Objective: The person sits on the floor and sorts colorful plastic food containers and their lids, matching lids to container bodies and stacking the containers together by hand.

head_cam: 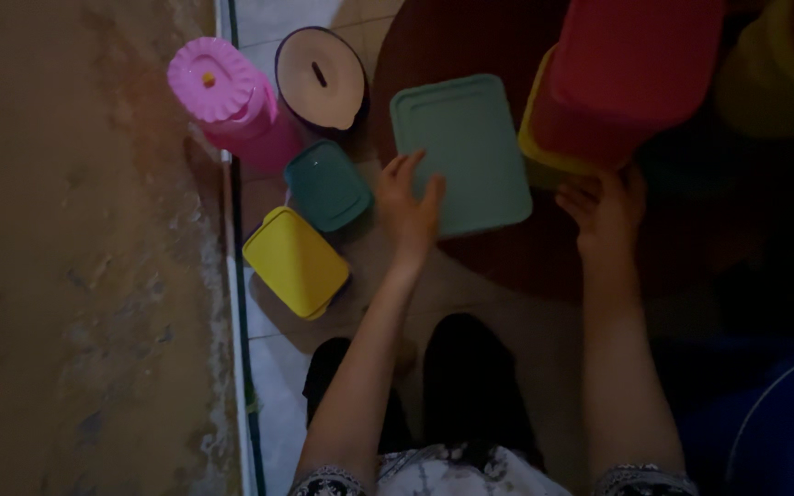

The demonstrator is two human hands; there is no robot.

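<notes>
the green lid (461, 152) lies flat on the floor (498, 303), just beside a stack of red and yellow boxes (613, 83). the left hand (408, 207) reaches down, fingers spread, grip wide, resting on the lid's lower left edge. the right hand (606, 209) curls its fingers under the stack's bottom edge; how tightly, cannot tell.
</notes>
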